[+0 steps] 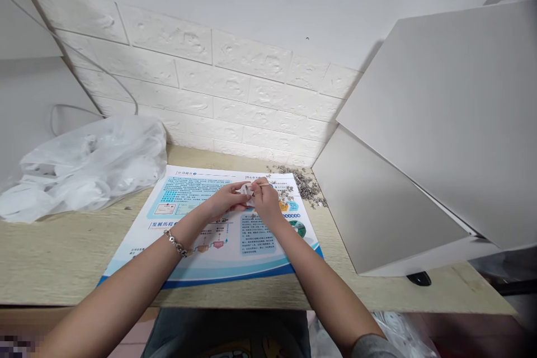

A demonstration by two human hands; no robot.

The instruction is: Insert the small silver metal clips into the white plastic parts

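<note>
Over the printed poster (197, 271), my two hands meet close together. My left hand (224, 201) is closed on a small white piece (247, 192), gripped between thumb and fingers; its exact kind is too small to tell. Pressed up against that piece, my right hand (268, 204) pinches a thin pale stick (264, 183) whose end pokes out above the fingers. Fingers hide much of both items. Just beyond my right hand, a heap of small silvery metal parts (308, 185) spreads across the poster's upper right corner and the table.
A translucent plastic bag (121, 151) with white pieces inside lies at the left. White panels (377, 201) stand to the right, with a dark object (419, 278) under their edge. A white brick-patterned wall (235, 84) closes off the back of the wooden table (54, 268).
</note>
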